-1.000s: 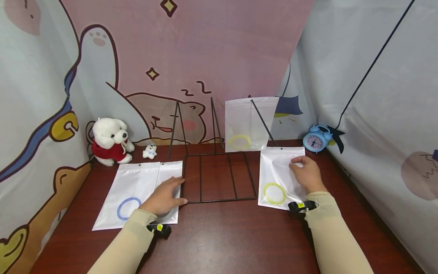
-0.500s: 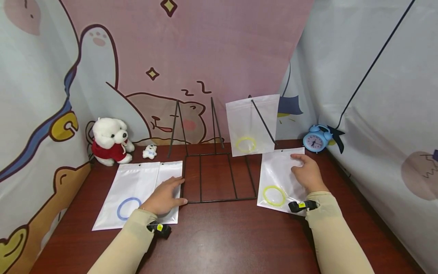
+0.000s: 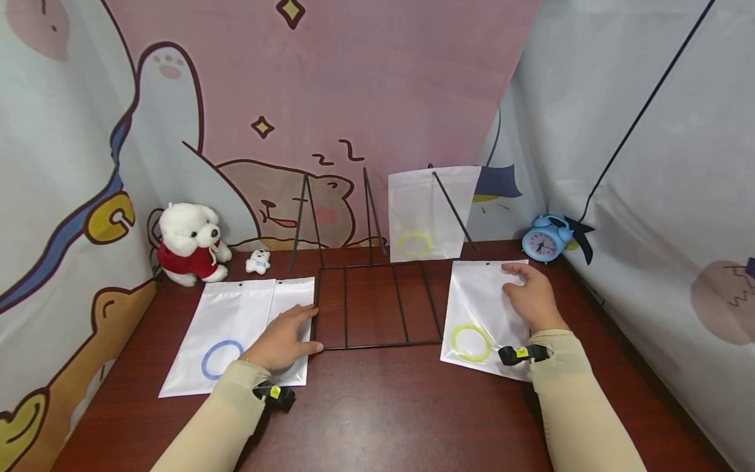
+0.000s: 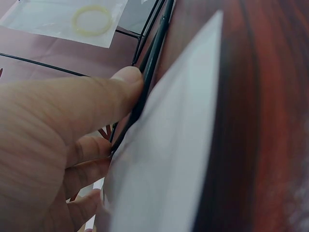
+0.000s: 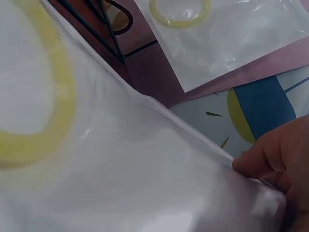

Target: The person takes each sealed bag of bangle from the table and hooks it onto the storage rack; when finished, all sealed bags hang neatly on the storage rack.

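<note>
My right hand (image 3: 533, 298) pinches the top right corner of a white resealable plastic bag (image 3: 478, 301) with a yellow ring (image 3: 472, 343) at its bottom left. In the right wrist view, thumb and fingers grip that bag's edge. A similar bag (image 3: 415, 206) with a yellow ring hangs on the right prong of a black wire display rack (image 3: 377, 346). My left hand (image 3: 283, 341) rests, fingers spread, on the rack's left front corner. In the left wrist view its thumb lies against the black rod. Two overlapping white bags (image 3: 253, 308) lie partly under that hand, one showing a blue ring (image 3: 221, 359).
A white plush dog (image 3: 189, 239) in red and a tiny white bear figure (image 3: 258, 261) stand at the back left of the brown table (image 3: 377, 419). A blue alarm clock (image 3: 542, 241) sits at the back right. Printed cloth walls surround the table.
My right hand has shifted slightly right and drawn the held bag a little toward me. The hanging bag swung, then settled near its first position. My left hand stays put.
</note>
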`<move>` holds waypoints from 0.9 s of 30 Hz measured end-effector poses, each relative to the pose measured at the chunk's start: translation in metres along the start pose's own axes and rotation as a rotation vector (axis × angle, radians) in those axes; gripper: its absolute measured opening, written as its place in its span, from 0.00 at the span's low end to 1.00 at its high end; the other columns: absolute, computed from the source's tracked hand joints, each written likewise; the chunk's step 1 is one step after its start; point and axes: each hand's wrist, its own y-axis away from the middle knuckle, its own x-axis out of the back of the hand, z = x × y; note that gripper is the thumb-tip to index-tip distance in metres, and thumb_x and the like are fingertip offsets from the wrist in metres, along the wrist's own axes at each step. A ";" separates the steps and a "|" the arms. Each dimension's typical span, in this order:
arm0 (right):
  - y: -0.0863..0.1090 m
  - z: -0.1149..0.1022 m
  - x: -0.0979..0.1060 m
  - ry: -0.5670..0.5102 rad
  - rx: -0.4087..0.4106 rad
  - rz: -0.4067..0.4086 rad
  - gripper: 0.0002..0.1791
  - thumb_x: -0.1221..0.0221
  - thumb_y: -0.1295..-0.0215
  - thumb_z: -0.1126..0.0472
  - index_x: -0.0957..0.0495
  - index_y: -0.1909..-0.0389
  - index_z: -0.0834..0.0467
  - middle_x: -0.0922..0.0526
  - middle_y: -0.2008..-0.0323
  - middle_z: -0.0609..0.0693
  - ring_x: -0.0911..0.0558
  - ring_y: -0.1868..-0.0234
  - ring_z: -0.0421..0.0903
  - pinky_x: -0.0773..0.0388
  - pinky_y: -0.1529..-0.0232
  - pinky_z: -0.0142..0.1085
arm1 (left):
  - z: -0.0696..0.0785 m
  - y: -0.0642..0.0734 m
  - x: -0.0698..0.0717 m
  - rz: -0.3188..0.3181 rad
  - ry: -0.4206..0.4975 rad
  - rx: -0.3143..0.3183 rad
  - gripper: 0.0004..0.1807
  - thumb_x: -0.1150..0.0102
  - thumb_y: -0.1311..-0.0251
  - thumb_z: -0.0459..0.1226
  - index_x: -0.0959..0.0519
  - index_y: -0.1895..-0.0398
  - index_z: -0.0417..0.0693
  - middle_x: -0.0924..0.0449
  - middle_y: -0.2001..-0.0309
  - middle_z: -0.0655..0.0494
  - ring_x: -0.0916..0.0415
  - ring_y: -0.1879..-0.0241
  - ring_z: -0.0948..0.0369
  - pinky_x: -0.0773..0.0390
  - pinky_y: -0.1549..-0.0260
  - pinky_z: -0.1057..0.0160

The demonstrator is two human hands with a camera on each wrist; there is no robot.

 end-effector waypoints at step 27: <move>0.022 -0.035 0.020 0.066 0.060 -0.115 0.23 0.50 0.34 0.69 0.19 0.40 0.60 0.28 0.29 0.65 0.30 0.39 0.62 0.29 0.54 0.44 | 0.000 0.000 0.001 -0.005 -0.001 0.003 0.42 0.27 0.36 0.45 0.32 0.23 0.37 0.36 0.21 0.40 0.47 0.19 0.36 0.44 0.23 0.33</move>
